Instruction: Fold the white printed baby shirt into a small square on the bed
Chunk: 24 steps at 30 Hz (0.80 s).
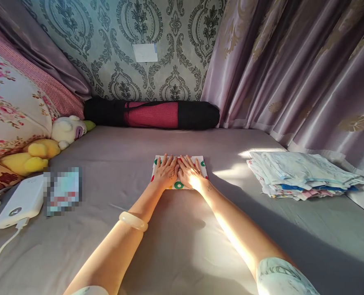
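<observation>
- My left hand (167, 171) lies flat, palm down, on a small folded cloth (178, 185). The fingers are straight and a little fanned, gripping nothing.
- My right hand (190, 172) lies flat just beside it on the same cloth, fingers also slightly spread and pointing away from me. The two hands touch along their inner edges.
- The folded cloth is white with green and red shapes. It sits on the grey bedsheet (182, 246), about the middle of the bed, and my hands cover most of it.
- A pale bangle (133, 221) sits on my left forearm.
- Against the patterned wall lies a long black bag (197, 116) on its side. A red rolled mat (151, 114) shows through its mesh middle and seems to fill the bag's length.
- To my right, well apart from my hands, is a stack of folded cloths (301, 174) on the sheet near the curtain (292, 61). White ones lie on top, with blue and pink edges showing lower down.
- To my left, a white plush toy (68, 129) and a yellow plush toy (31, 157) lean on a floral pillow (10, 106).
- Nearer me on the left lies a white power bank (22, 200) with a white cable (3, 246) plugged in.
</observation>
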Available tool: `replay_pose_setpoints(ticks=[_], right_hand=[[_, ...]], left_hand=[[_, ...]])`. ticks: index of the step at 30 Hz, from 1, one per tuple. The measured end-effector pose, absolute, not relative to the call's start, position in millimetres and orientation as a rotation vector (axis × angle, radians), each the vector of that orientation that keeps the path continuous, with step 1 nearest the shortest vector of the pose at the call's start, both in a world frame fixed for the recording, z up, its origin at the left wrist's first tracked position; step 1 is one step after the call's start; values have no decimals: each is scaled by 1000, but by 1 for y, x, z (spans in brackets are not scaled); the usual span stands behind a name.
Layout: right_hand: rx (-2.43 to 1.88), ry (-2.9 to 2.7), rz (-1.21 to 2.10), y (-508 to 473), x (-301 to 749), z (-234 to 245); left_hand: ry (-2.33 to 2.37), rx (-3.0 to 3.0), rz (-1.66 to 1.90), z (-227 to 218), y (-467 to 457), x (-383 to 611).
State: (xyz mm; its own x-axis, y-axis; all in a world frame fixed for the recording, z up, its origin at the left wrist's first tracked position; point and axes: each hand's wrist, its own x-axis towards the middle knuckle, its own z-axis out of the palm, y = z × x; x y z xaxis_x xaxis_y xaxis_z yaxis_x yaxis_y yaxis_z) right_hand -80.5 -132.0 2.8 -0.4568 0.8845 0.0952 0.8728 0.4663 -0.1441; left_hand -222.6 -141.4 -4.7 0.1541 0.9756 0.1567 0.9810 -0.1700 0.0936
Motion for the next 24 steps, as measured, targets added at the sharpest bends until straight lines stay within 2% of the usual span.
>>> replay_pose_setpoints(ticks=[11, 16, 24], right_hand=[[-1562, -2578, 188, -127, -81, 0], [-1648, -2429, 60, -126, -79, -5], [-1736, -2416, 86, -123, -77, -10]], left_hand=[[-2081, -2432, -206, -6, -138, -225], [-2110, -2309, -283, -8, -138, -226], [-2226, -2278, -226, -8, -137, -226]])
